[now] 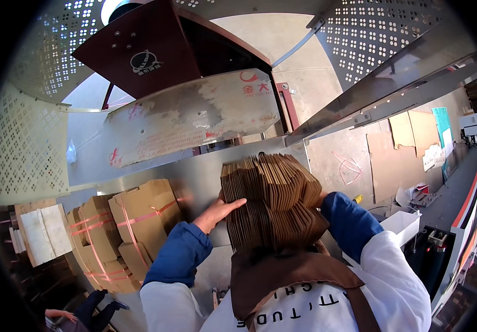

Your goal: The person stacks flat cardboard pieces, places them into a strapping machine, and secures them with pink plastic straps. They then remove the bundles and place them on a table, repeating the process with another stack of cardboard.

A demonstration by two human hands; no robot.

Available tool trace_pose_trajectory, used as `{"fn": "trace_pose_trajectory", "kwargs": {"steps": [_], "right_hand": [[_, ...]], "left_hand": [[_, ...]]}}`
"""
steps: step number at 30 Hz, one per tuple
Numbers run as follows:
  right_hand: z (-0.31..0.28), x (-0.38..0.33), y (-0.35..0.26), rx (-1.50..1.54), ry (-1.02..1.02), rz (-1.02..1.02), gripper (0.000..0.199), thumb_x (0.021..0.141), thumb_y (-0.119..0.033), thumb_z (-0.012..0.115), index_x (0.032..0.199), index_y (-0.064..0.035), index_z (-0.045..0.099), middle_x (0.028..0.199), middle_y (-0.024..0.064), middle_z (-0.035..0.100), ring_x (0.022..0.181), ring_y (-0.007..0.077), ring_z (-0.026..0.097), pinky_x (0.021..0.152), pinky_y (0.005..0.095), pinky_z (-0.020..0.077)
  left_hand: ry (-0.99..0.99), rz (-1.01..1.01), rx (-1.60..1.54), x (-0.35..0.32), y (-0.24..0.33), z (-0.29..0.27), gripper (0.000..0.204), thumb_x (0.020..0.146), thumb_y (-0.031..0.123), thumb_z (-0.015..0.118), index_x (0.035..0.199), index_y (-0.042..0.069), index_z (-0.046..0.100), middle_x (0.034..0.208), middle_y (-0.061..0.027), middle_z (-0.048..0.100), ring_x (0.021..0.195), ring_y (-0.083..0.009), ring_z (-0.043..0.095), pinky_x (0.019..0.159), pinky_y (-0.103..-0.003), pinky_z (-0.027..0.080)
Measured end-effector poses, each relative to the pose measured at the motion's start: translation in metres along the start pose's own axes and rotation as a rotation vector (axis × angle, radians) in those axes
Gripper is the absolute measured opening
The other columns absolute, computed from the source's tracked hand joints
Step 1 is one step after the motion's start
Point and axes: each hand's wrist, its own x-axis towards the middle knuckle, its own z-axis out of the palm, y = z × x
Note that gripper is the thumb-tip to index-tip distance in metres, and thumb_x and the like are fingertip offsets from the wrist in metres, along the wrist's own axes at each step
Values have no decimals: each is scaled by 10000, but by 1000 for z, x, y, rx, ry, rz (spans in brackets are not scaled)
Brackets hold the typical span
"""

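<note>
Perforated panels [31,149] curve around the upper part of the work area, with pale floor showing beyond them. Between them stands a dark red machine [139,50], and below it runs a metal plate [194,119], patchy and marked with red print. A metal table [194,171] lies nearer the person.

At the table's near side, in front of the person's brown apron [294,271], is a stack [271,193] of folded brown cardboard, its many thin edges packed closely in two rows. Whether the table bears its weight cannot be told.

The left hand [214,214] grips the stack's left side, its thumb laid along the cardboard and its fingers mostly hidden. The right hand [322,199] is at the opposite side, nearly all covered by the stack and a blue sleeve [346,217]; how its fingers stand cannot be told.

To the left, cartons [144,216] are bundled with pink straps, near a white board [45,235]. Another person [89,310] shows at the lower left. To the right are cardboard sheets [385,166] on the floor and a white bin [402,224].
</note>
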Motion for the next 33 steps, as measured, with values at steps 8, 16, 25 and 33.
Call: {"fn": "trace_pose_trajectory", "kwargs": {"steps": [8,16,25,33], "right_hand": [[-33,8,-27,-28,-55,-29,705,1020,-566,297,1353,11,527,1261,210,622,1207,327,577,1036,387,424],[-56,9,-42,-39,-141,-4,695,1019,-552,315,1362,18,515,1275,212,612,1208,330,573,1038,391,425],[-32,16,-21,17,-118,4,685,1017,-536,335,1372,26,501,1291,214,601,1209,335,569,1039,395,427],[-32,23,-13,-33,-57,-2,678,1016,-522,352,1380,32,489,1305,216,591,1210,338,565,1040,398,428]], "left_hand": [[-2,-6,-96,3,30,1,495,919,402,689,1270,63,608,1119,-27,701,988,-153,675,859,-309,546],[-10,-203,-308,-13,2,-17,469,988,434,580,1309,91,592,1184,0,686,1004,-112,676,841,-286,546],[-62,-180,-162,9,2,34,747,944,660,478,1496,162,406,1374,-20,575,1184,-131,587,911,-296,493],[-6,-197,-333,8,12,45,671,938,519,616,1415,65,490,1297,-68,629,1109,-163,641,944,-305,516]]}}
